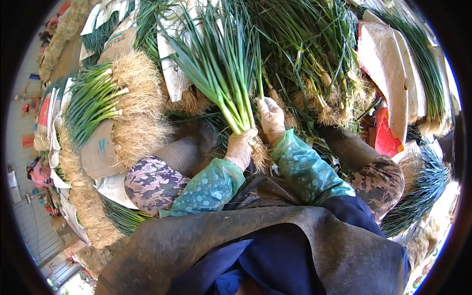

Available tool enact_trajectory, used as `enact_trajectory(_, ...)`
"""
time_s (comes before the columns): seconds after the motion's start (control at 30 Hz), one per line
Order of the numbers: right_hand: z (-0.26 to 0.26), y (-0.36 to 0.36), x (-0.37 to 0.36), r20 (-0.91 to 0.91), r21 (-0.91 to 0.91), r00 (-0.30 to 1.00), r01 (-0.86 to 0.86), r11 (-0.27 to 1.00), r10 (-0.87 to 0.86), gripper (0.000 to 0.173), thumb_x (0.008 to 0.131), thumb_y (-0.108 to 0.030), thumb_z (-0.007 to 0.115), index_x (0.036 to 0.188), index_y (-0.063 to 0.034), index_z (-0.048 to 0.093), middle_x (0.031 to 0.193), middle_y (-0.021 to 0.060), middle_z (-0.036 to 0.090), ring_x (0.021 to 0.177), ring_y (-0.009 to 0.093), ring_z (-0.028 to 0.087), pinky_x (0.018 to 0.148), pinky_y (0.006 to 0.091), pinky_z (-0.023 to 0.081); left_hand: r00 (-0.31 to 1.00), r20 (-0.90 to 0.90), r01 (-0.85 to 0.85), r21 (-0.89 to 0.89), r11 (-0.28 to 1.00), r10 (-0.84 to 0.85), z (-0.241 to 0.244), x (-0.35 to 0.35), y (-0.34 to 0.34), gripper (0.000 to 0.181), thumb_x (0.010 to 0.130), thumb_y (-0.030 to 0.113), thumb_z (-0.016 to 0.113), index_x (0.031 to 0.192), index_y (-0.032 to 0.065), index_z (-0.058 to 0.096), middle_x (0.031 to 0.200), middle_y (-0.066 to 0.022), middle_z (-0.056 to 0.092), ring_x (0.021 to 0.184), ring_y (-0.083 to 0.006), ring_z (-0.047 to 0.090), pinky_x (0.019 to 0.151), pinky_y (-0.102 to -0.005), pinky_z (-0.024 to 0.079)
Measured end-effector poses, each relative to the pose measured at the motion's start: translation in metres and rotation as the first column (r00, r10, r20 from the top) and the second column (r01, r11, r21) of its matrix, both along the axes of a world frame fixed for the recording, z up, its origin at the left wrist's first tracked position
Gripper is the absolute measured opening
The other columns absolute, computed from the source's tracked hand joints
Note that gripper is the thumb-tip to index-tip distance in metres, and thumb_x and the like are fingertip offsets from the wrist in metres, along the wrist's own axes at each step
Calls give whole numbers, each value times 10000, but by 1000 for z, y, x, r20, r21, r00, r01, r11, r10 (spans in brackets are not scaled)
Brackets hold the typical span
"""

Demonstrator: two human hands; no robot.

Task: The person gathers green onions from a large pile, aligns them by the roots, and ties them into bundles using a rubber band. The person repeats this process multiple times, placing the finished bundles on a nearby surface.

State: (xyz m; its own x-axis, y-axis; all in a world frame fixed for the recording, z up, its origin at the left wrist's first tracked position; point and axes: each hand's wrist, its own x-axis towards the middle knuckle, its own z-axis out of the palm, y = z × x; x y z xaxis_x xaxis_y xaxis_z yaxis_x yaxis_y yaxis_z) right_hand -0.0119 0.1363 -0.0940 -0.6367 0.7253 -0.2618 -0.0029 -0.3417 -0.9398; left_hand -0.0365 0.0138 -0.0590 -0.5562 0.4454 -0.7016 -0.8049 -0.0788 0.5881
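Observation:
In its pale glove, my left hand [240, 148] grips a bunch of green onions [236, 99] low on the stalks. Their leaves fan away from me and the tan roots [260, 154] hang out below the fist. Just to the right, my right hand [271, 117], gloved too, pinches a thin green onion stalk [260, 83] between thumb and fingers; its lower end is hidden. Beyond that hand lies a loose heap of untrimmed green onions [313, 66], with yellowed leaves and dirty roots.
Left of my knee [156, 182], cleaned green onions [94, 99] lie beside a thick row of roots [136, 110]. Wrapped bundles [424, 70] and a red-and-white sack [385, 73] stand at right. A dark apron [206, 236] covers my lap. A person in pink [40, 175] is far left.

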Motion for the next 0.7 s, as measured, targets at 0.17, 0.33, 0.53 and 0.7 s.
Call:
enact_trajectory(0.17,-39,30,79,997,71,66,-797,-599,31,291,928,-218,533,1130,-30,626,1116,126,653,1023,214,631,854,375,517,957,-283,-53,32,998,60,31,-24,4,303,801,5,668,1100,-30,634,965,-85,666,754,-136,629,592,-221,498)
enact_trajectory(0.33,-66,39,87,830,475,527,-840,262,184,254,894,-240,591,976,-13,671,975,191,678,835,311,676,727,419,550,995,81,30,334,942,-61,5,-34,-4,384,845,112,623,1197,-33,569,1076,-111,645,757,-155,597,665,-288,525)
enact_trajectory(0.53,-8,101,-26,856,228,495,-618,753,147,265,872,-267,634,1071,-92,619,874,124,674,773,262,648,793,356,523,932,195,164,522,837,-305,15,-40,-5,446,859,76,570,1285,-15,478,933,-99,598,859,-204,595,800,-342,512)
enact_trajectory(0.7,61,144,-15,-252,-41,907,-359,932,338,252,892,-262,624,1018,-44,619,881,28,672,834,143,606,749,270,488,971,160,10,712,702,-176,46,-38,6,315,817,118,606,1119,57,540,937,-79,618,940,-251,604,944,-493,468)
